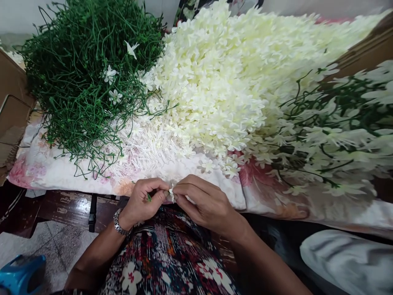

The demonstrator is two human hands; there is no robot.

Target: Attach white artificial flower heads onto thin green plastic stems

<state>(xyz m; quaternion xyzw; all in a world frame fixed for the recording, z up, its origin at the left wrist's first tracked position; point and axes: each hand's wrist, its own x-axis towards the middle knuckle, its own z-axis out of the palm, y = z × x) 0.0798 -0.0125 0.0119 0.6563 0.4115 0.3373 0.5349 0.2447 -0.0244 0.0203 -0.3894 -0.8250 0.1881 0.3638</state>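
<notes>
My left hand [146, 199], with a metal watch [119, 223] on its wrist, pinches a thin green stem [149, 197]. Fingertip to fingertip with it, my right hand [201, 200] is closed on a small white flower [171, 191]. Stem and flower meet between the hands, above my lap; fingers partly cover the join. Beyond my left hand rises a heap of green plastic stems [92, 61], with a few white blossoms on it. A large pile of loose cream-white petals [211, 90] lies ahead of my right hand.
White thread-like pieces [147, 141] lie between the heaps on a floral cloth [76, 174]. Flowers on green stems [334, 139] bunch at the right. Cardboard stands at the left [12, 106] and right [368, 49]. A blue plastic object [23, 274] is at the lower left.
</notes>
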